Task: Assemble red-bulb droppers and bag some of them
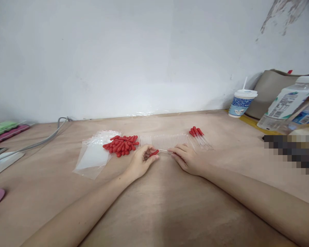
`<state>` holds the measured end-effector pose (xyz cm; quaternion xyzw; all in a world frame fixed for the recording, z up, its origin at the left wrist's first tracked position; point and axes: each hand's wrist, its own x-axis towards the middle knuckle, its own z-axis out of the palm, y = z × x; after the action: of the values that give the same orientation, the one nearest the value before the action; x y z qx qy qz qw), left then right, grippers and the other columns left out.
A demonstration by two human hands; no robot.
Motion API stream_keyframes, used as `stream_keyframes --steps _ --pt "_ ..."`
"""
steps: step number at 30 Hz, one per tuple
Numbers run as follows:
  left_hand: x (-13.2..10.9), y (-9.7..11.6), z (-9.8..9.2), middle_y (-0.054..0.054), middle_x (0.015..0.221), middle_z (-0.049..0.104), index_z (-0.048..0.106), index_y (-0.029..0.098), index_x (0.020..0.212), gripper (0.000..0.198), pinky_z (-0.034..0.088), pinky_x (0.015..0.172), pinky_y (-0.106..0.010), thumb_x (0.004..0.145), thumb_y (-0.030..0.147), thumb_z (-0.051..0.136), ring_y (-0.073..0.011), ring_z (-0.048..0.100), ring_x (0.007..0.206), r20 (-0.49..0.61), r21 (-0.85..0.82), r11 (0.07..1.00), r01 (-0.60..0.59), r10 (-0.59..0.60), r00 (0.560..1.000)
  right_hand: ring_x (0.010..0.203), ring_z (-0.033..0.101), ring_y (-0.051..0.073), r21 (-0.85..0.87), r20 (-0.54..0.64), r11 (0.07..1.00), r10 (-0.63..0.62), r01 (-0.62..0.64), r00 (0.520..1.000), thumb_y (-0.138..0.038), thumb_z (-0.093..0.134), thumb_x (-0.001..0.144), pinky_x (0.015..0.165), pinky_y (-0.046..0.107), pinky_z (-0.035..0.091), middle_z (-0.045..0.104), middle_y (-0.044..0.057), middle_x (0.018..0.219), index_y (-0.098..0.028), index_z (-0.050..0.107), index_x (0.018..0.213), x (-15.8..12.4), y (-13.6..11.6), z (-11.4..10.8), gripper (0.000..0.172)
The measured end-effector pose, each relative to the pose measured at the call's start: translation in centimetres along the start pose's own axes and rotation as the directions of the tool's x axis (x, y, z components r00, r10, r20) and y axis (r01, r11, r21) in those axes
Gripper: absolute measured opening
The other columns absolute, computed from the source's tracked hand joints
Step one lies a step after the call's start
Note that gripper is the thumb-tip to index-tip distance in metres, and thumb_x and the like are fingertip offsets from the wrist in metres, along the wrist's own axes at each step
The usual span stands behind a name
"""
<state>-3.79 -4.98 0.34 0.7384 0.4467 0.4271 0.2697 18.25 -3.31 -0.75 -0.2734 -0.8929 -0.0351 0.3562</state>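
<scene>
Between the fingers of my left hand [141, 160] is a red rubber dropper bulb [154, 153], its narrow end pointing right. My right hand [187, 159] pinches a thin clear dropper tube [163, 151], whose left end is close to the bulb's mouth; whether they touch I cannot tell. A pile of red bulbs [121, 145] lies just left of my left hand. Behind both hands stretches a row of clear tubes [167, 140], side by side. Several droppers with red bulbs on their tubes [197, 133] lie together beyond my right hand.
Clear plastic bags [92, 157] lie left of the bulb pile. At the back right stand a paper cup with a straw [240, 104], a plastic bottle [285, 104] and a grey bag [262, 89]. A grey cable [50, 137] crosses the left side. A white wall [118, 61] borders the table.
</scene>
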Motion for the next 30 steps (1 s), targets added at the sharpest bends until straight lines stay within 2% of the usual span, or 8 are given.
stream_keyframes --steps 7,11,15,21,25,30 --pt "-0.1 -0.1 -0.1 -0.005 0.086 0.066 0.061 0.016 0.093 0.021 0.05 0.07 -0.029 0.08 0.034 0.059 -0.0168 0.062 0.078 0.019 0.076 0.997 -0.024 0.022 1.0 0.076 0.056 0.016 0.07 -0.01 0.997 -0.04 0.041 0.999 -0.018 0.042 0.09 0.07 0.032 0.04 0.063 0.006 0.088 -0.019 0.055 0.111 -0.2 0.2 0.3 0.025" --pt "-0.1 0.1 -0.2 -0.004 0.084 0.069 0.065 0.018 0.089 0.017 0.049 0.069 -0.028 0.083 0.031 0.056 -0.0164 0.063 0.076 0.034 0.15 0.983 -0.108 0.104 0.994 0.074 0.056 0.014 0.128 0.014 0.991 -0.041 0.038 0.999 -0.019 0.042 0.091 0.069 0.031 0.039 0.063 0.005 0.084 -0.02 0.059 0.11 -0.3 0.7 0.4 0.025" --pt "-0.2 0.7 -0.4 -0.003 0.085 0.07 0.067 0.019 0.088 0.015 0.048 0.07 -0.027 0.084 0.028 0.055 -0.0163 0.063 0.077 0.094 0.142 0.975 -0.172 0.16 0.983 0.073 0.057 0.013 0.165 0.067 0.986 -0.037 0.025 0.997 -0.021 0.043 0.091 0.072 0.031 0.037 0.065 0.004 0.087 -0.023 0.062 0.106 -0.2 1.2 0.0 0.024" --pt "-0.4 1.2 -0.4 -0.002 0.083 0.07 0.068 0.021 0.088 0.016 0.048 0.068 -0.026 0.085 0.026 0.053 -0.016 0.063 0.075 0.194 0.186 0.963 -0.197 0.16 0.968 0.069 0.056 0.012 0.037 0.12 0.997 -0.069 0.065 0.99 -0.014 0.042 0.088 0.07 0.032 0.034 0.065 0.003 0.086 -0.025 0.063 0.105 -0.2 1.2 -0.6 0.029" --pt "-0.4 1.1 -0.3 -0.002 0.082 0.07 0.068 0.021 0.088 0.015 0.048 0.066 -0.026 0.083 0.028 0.056 -0.0156 0.063 0.072 0.151 0.229 0.951 -0.209 0.178 0.972 0.071 0.056 0.014 -0.044 0.058 0.994 -0.101 0.104 0.993 -0.011 0.039 0.087 0.068 0.031 0.036 0.064 0.005 0.083 -0.02 0.062 0.106 -0.2 0.8 -0.2 0.031" --pt "-0.4 1.0 -0.2 -0.003 0.086 0.071 0.069 0.021 0.091 0.016 0.05 0.069 -0.027 0.081 0.029 0.06 -0.0167 0.065 0.075 0.038 0.216 0.951 -0.221 0.218 0.975 0.074 0.056 0.016 0.03 0.0 1.0 0.001 -0.001 1.0 -0.021 0.04 0.091 0.069 0.03 0.04 0.063 0.006 0.082 -0.016 0.059 0.095 0.1 0.5 -0.2 0.02"
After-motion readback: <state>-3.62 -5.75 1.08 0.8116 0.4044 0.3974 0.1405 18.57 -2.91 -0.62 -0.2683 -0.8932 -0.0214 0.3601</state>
